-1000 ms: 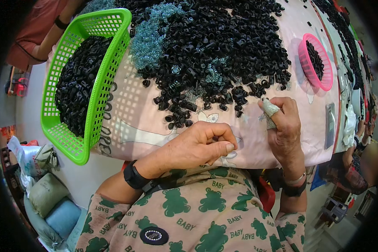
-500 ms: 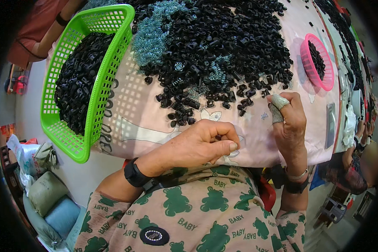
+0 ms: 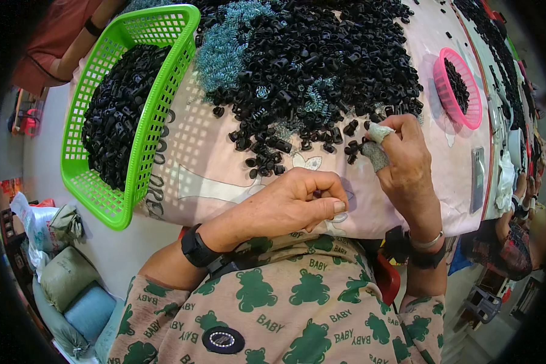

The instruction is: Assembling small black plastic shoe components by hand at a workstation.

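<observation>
Pinching one loose piece at the near edge of the black parts [image 3: 330,67] should be surer than digging deeper; the right hand [image 3: 370,141] has its covered fingertips there, though whether they grip anything I cannot tell. The left hand [image 3: 300,197] is curled, and what it may hold is hidden. On the pink-covered table [image 3: 449,203], blue springs [image 3: 224,51] lie between the parts and a green basket [image 3: 127,212]; a pink basket [image 3: 477,112] stands right. Cushions [image 3: 91,312] rest beyond, at lower left.

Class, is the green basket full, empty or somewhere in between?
In between: black parts lie heaped inside the green basket, but its far end rises bare above them.
</observation>
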### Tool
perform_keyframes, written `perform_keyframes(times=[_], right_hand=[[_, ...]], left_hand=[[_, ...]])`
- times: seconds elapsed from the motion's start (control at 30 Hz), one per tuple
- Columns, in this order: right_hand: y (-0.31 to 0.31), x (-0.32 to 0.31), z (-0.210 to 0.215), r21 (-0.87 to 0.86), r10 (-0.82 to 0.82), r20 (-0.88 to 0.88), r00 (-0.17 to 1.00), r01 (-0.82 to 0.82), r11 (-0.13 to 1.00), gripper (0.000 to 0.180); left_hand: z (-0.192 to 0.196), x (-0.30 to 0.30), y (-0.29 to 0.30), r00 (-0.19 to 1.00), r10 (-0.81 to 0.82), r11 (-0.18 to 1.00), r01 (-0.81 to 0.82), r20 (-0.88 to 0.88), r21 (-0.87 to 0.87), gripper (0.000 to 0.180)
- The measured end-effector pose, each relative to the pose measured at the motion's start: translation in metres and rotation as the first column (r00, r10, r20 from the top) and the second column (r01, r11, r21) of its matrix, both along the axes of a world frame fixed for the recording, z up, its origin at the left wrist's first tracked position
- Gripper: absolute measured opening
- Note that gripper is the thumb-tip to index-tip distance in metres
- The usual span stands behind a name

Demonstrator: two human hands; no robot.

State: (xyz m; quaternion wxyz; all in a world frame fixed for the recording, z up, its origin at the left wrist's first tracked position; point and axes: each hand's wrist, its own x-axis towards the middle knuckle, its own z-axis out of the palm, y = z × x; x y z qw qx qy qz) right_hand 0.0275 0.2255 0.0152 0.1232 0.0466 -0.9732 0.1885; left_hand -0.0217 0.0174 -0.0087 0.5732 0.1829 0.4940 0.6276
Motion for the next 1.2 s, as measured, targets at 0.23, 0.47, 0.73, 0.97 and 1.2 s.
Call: perform_keyframes(times=[0.23, 0.47, 0.73, 0.97, 1.2], right_hand=[[0.003, 0.008, -0.009, 0.029, 0.057, -0.028, 0.998, -0.056, 0.998, 0.033], [0.004, 0.013, -0.009, 0.102, 0.057, -0.007, 0.998, -0.056, 0.993, 0.035], [0.001, 0.020, -0.007, -0.182, -0.041, -0.070, 0.997, 0.028, 0.983, 0.032], [-0.027, 0.043, -0.003, -0.485, -0.052, -0.127, 0.991, -0.016, 0.875, 0.052], [-0.042, 0.051, 0.000, -0.273, 0.114, -0.289, 0.951, -0.196, 0.942, 0.062]], left_hand=[[0.001, 0.003, 0.001, 0.999, 0.016, 1.000, -0.015, -0.042, 0.024, 0.022], [0.003, 0.004, 0.001, 0.997, 0.051, 0.999, -0.050, -0.050, 0.019, 0.020], [0.008, 0.007, 0.000, 0.996, 0.078, 0.997, -0.078, -0.040, -0.004, 0.018], [0.004, 0.013, 0.001, 0.944, 0.301, 0.947, -0.312, 0.132, 0.071, 0.019], [0.002, 0.018, 0.003, 0.955, 0.291, 0.956, -0.292, 0.057, 0.015, 0.016]])
